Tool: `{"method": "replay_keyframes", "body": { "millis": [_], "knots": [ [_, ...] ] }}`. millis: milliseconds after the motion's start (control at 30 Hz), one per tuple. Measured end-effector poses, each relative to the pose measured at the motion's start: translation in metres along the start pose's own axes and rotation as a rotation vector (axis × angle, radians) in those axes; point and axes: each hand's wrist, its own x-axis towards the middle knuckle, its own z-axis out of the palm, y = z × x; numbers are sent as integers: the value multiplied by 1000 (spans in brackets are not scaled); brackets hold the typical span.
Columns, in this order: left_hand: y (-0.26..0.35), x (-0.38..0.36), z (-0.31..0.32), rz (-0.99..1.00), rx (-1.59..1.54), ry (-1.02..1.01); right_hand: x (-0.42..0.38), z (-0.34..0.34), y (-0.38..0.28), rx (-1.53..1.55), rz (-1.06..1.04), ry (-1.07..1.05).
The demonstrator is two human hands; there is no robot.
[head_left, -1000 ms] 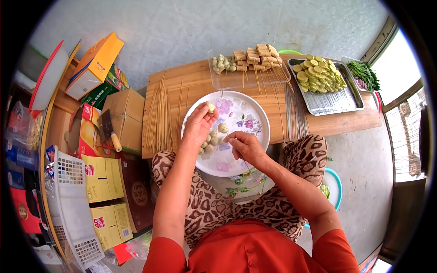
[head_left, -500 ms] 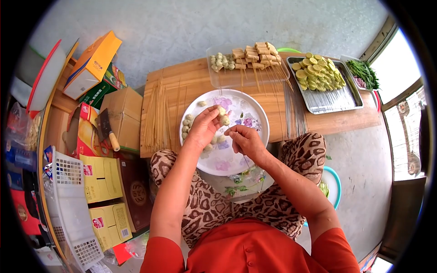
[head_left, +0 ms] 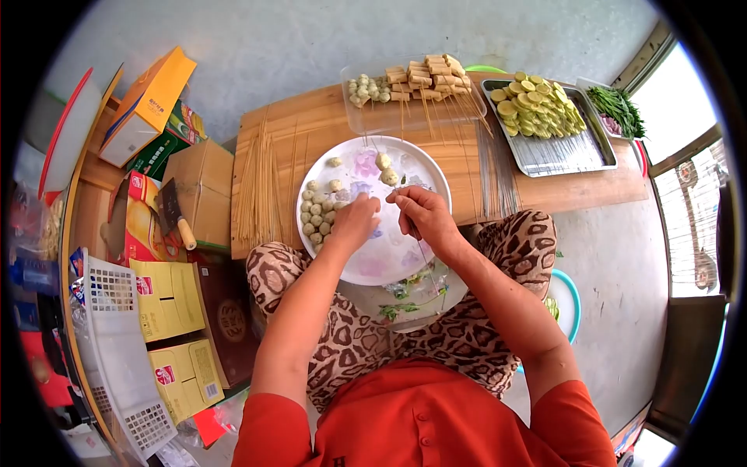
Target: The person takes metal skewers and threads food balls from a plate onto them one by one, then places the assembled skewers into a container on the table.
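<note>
Over the floral white plate (head_left: 373,271), my right hand (head_left: 426,218) pinches a thin skewer. Speckled pale balls (head_left: 385,167) are threaded on its far end. My left hand (head_left: 360,222) is curled low over the plate, just right of a cluster of loose balls (head_left: 315,214). Its fingertips are closed, and whatever may be between them is hidden.
The wooden table (head_left: 268,124) bears bare bamboo sticks (head_left: 264,194) at left and metal skewers (head_left: 498,179) at right. Behind stand a clear tray (head_left: 366,121) of filled skewers, a metal tray (head_left: 556,159) of sliced green vegetable, and chopped greens (head_left: 615,109). A cleaver (head_left: 175,210) rests by boxes at left.
My left hand has let go of the threaded balls and moved down toward the loose ones. My right hand still holds the skewer. The view has shifted slightly.
</note>
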Motion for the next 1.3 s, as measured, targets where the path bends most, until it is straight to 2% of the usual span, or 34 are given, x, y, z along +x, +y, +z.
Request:
{"method": "replay_keyframes", "body": {
  "millis": [33,167,300,367,400,433,500,533,767,1300],
  "knots": [
    [1,-5,2,5,102,-69,-1,0,0,3,9,-3],
    [-2,-5,11,44,249,-95,-4,-1,-1,1,16,-15],
    [1,13,5,-74,46,-54,-5,-4,2,-18,-19,-38],
    [-13,26,-6,-464,-880,-26,-7,-3,2,-49,-44,-50],
    [-18,28,-10,-482,-1144,76,-8,-2,1,-75,-38,-58],
    [-20,28,-18,-482,-1140,81,-9,-1,0,-101,-34,-68],
    [-24,27,-35,-484,-1627,295,-11,1,1,-119,-30,-84],
    [-24,26,-41,-474,-1695,340,-11,2,1,-138,-21,-94],
    [-30,23,-44,-446,-1862,399,-12,10,4,-220,-19,-125],
    [-23,22,-48,-480,-1860,403,-9,12,10,-194,-1,-139]
  ]
}}
